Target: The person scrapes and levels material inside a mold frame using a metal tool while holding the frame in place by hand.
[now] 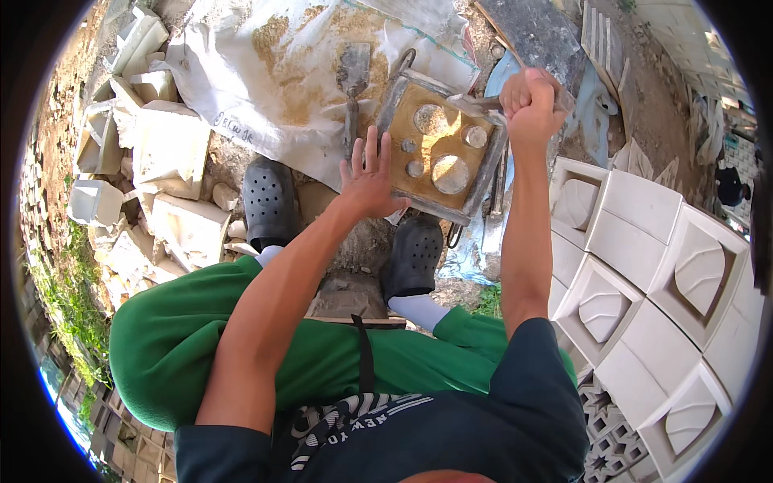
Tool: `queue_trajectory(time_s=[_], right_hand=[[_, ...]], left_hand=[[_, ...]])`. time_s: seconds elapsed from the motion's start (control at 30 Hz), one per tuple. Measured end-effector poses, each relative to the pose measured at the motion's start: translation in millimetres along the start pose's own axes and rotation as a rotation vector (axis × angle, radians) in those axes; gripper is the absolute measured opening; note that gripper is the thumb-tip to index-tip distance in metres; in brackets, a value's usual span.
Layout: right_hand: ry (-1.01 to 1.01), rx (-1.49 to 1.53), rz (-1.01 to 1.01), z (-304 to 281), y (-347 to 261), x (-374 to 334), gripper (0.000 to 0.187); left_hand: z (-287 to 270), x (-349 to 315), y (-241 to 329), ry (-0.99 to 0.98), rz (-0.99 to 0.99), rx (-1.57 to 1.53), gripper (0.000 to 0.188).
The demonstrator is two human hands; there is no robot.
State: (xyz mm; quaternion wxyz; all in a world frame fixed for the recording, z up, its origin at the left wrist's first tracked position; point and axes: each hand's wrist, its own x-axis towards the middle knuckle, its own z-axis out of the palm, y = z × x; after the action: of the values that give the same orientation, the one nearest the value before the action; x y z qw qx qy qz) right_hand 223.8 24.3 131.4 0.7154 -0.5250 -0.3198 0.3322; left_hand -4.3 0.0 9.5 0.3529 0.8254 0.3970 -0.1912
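A square metal-framed mould (390, 106) lies on the ground before my feet. Its brown, sandy-looking face (431, 154) carries several pale round pieces, large and small. My left hand (369, 179) is open, fingers spread, at the mould's near left edge; whether it presses on the frame I cannot tell. Over the far right corner of the mould, my right hand (531, 103) is closed in a fist. A narrow tool-like piece (481, 102) sticks out on its left side, over the mould's rim; its kind is unclear.
A flat-bladed scraper (353, 76) lies on a sandy white sack (241, 72) left of the mould. Pale broken blocks (171, 145) are heaped on the left. White relief blocks (644, 266) stand in rows on the right. My dark clogs (415, 256) flank the near ground.
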Motion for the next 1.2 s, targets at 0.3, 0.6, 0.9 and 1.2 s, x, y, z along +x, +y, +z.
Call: queue_trajectory(time_s=[0.3,0.6,0.9,1.2], right_hand=[[-0.147,0.045,-0.147,6.9,-3.6,-3.3,0.037],[-0.188,0.123,-0.147,25.9,13.6,-1.1,0.036],[-0.209,0.043,-0.075,31.2,29.2,0.8,0.035],[-0.183,-0.097,-0.017,31.9,30.9,-8.5,0.034]], left_hand=[[0.7,3.6,-4.8,0.049,0.006,-0.011,0.133],[-4.9,3.1,-0.8,0.046,0.02,-0.058,0.129],[-1.0,3.1,1.3,0.058,0.03,-0.044,0.13],[-0.1,2.3,-1.6,0.081,0.041,-0.062,0.128]])
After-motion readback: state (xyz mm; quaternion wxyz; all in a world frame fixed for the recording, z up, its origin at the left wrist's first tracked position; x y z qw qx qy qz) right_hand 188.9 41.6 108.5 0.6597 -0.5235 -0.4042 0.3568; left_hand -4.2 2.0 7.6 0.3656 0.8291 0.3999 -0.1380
